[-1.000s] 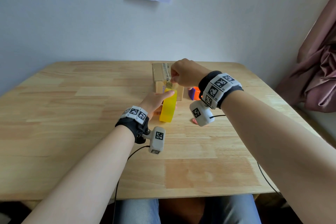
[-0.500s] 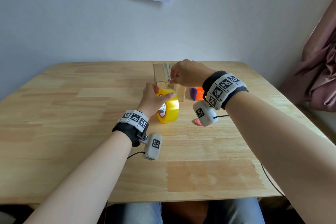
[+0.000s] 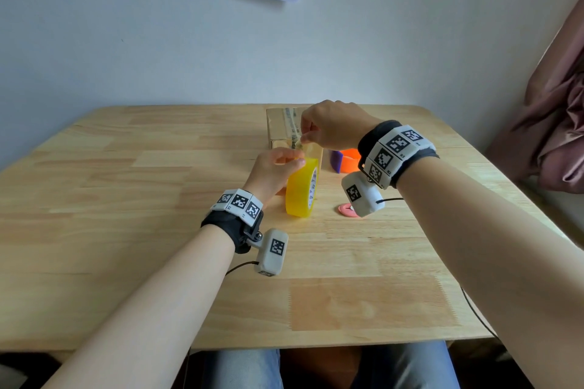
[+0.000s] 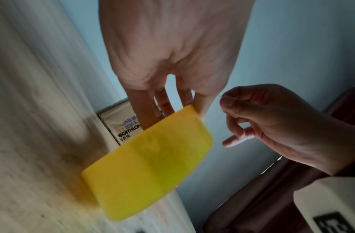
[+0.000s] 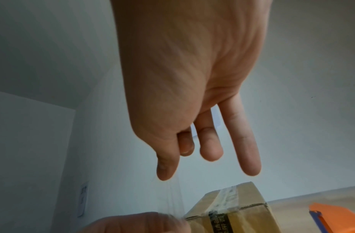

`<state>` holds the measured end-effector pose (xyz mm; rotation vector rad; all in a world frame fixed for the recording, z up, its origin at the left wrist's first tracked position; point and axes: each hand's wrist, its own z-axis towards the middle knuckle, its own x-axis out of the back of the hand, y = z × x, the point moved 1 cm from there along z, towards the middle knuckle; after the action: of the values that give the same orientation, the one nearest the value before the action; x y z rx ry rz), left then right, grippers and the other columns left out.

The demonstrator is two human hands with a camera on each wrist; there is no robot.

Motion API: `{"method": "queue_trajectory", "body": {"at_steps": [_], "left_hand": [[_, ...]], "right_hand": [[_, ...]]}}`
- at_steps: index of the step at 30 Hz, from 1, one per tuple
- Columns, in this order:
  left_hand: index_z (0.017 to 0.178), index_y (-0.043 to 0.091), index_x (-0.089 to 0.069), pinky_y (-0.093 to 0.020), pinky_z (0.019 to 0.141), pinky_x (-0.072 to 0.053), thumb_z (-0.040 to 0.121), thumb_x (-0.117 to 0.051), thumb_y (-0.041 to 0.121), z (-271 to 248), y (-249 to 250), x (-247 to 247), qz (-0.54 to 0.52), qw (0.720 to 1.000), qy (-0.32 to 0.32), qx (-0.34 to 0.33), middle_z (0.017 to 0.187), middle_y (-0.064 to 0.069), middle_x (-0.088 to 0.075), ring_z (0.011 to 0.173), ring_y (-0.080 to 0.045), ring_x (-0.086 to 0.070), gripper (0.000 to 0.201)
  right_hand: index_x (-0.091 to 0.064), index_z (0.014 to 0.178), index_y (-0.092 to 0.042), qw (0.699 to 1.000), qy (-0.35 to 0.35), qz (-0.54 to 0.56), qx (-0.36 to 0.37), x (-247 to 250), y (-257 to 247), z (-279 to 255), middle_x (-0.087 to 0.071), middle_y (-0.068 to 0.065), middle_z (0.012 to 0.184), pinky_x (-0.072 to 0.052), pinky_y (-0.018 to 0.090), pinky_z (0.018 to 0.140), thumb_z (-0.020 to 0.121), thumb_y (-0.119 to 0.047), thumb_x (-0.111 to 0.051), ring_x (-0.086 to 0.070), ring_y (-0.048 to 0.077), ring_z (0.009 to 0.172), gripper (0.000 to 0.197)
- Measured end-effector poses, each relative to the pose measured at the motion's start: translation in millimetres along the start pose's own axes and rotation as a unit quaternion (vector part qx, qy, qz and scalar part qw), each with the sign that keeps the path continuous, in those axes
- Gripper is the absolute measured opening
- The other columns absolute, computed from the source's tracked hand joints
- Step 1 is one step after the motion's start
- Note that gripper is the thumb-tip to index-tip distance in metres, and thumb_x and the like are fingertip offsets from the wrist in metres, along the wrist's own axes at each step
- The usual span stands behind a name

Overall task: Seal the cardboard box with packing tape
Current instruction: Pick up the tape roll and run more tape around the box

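A small cardboard box (image 3: 282,131) with old tape along its top stands at the far middle of the wooden table (image 3: 126,230). In front of it a yellow packing tape roll (image 3: 301,189) stands on edge. My left hand (image 3: 292,162) grips the roll's top from the left. My right hand (image 3: 305,138) hovers just above the roll and pinches the free tape end between thumb and forefinger. In the right wrist view a clear tape strip (image 5: 172,197) runs down from my thumb, beside the box (image 5: 242,211). The left wrist view shows the roll (image 4: 148,162) under my fingers (image 4: 164,104).
An orange and purple tape cutter (image 3: 344,161) lies just right of the box. A small pink disc (image 3: 345,208) lies on the table partly under my right wrist camera. A wall stands behind the table, a pink curtain (image 3: 556,123) at the right.
The roll has turned under my left hand, from edge-on to showing its core on the right. My right hand keeps its pinch on the tape end above the roll.
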<state>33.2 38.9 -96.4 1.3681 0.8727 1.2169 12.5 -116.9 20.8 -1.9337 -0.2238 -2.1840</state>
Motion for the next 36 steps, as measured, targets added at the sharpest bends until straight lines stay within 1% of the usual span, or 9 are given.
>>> {"method": "queue_trajectory", "body": {"at_steps": [3, 11, 13, 15, 19, 25, 30, 32, 36], "left_hand": [[0.096, 0.028, -0.079, -0.057, 0.096, -0.057, 0.087, -0.078, 0.028, 1, 0, -4, -0.003, 1.0, 0.014, 0.001, 0.096, 0.01, -0.069, 0.11, -0.024, -0.067, 0.009], [0.104, 0.026, -0.079, -0.051, 0.093, -0.059, 0.087, -0.075, 0.036, 5, 1, -4, 0.037, 0.999, 0.029, -0.028, 0.105, 0.012, -0.072, 0.107, -0.014, -0.068, 0.02], [0.102, 0.027, -0.074, -0.045, 0.092, -0.059, 0.085, -0.077, 0.036, 6, 2, -4, 0.054, 0.996, 0.028, -0.058, 0.111, 0.009, -0.072, 0.109, -0.017, -0.069, 0.018], [0.099, 0.032, -0.064, -0.048, 0.092, -0.059, 0.079, -0.079, 0.036, 6, 0, -4, 0.034, 0.996, 0.026, -0.084, 0.112, 0.004, -0.072, 0.106, -0.022, -0.07, 0.025], [0.099, 0.025, -0.051, -0.05, 0.098, -0.055, 0.08, -0.082, 0.019, 5, -3, -5, -0.039, 0.995, 0.025, -0.084, 0.103, -0.005, -0.079, 0.107, -0.024, -0.073, 0.037], [0.096, 0.014, -0.065, -0.042, 0.1, -0.055, 0.081, -0.083, 0.011, 7, 0, -11, -0.039, 0.994, 0.041, -0.092, 0.096, -0.003, -0.076, 0.096, -0.015, -0.072, 0.024], [0.093, 0.02, -0.069, -0.034, 0.092, -0.056, 0.081, -0.085, 0.019, 10, 0, -13, -0.042, 0.994, 0.043, -0.091, 0.091, 0.004, -0.073, 0.088, -0.009, -0.07, 0.021], [0.091, 0.022, -0.07, -0.033, 0.09, -0.057, 0.081, -0.086, 0.019, 9, 0, -13, -0.042, 0.994, 0.04, -0.091, 0.091, 0.004, -0.074, 0.088, -0.008, -0.07, 0.019], [0.085, 0.021, -0.076, -0.035, 0.088, -0.06, 0.079, -0.087, 0.018, 9, -1, -13, -0.033, 0.995, 0.045, -0.087, 0.09, -0.002, -0.078, 0.089, -0.016, -0.074, 0.013]], "right_hand": [[-0.069, 0.115, -0.021, 1.0, 0.001, -0.002, -0.002, 0, 3, -1, -0.069, -0.001, 0.113, -0.039, 0.032, 0.076, 0.102, -0.04, -0.062, -0.055, 0.018, 0.091, 0.024], [-0.068, 0.114, -0.023, 1.0, 0.012, 0.014, -0.012, -4, 7, 0, -0.069, -0.004, 0.112, -0.044, 0.034, 0.079, 0.102, -0.041, -0.062, -0.056, 0.017, 0.093, 0.022], [-0.069, 0.112, -0.024, 0.999, 0.014, 0.024, -0.017, -5, 11, 0, -0.069, -0.004, 0.11, -0.045, 0.034, 0.08, 0.101, -0.042, -0.063, -0.057, 0.017, 0.093, 0.022], [-0.07, 0.11, -0.025, 0.999, 0.012, 0.038, -0.017, -6, 14, 1, -0.07, -0.004, 0.109, -0.047, 0.035, 0.081, 0.1, -0.042, -0.064, -0.059, 0.018, 0.093, 0.021], [-0.07, 0.104, -0.025, 0.997, 0.014, 0.068, -0.02, -7, 15, 2, -0.068, -0.007, 0.1, -0.051, 0.034, 0.081, 0.099, -0.04, -0.066, -0.063, 0.018, 0.094, 0.016], [-0.066, 0.096, -0.028, 0.995, 0.009, 0.1, -0.027, -10, 19, 0, -0.068, -0.007, 0.095, -0.051, 0.031, 0.075, 0.098, -0.04, -0.068, -0.066, 0.017, 0.089, 0.012], [-0.068, 0.096, -0.025, 0.991, -0.009, 0.123, -0.046, -8, 19, -3, -0.073, -0.004, 0.09, -0.058, 0.031, 0.067, 0.099, -0.038, -0.066, -0.071, 0.014, 0.072, 0.013], [-0.069, 0.1, -0.021, 0.987, -0.036, 0.135, -0.077, -9, 19, -2, -0.076, 0.005, 0.082, -0.065, 0.037, 0.062, 0.1, -0.038, -0.064, -0.076, 0.022, 0.064, 0.017], [-0.07, 0.103, -0.016, 0.975, -0.072, 0.17, -0.126, -11, 17, -3, -0.075, 0.016, 0.076, -0.067, 0.041, 0.061, 0.101, -0.037, -0.063, -0.079, 0.033, 0.068, 0.022]]}}
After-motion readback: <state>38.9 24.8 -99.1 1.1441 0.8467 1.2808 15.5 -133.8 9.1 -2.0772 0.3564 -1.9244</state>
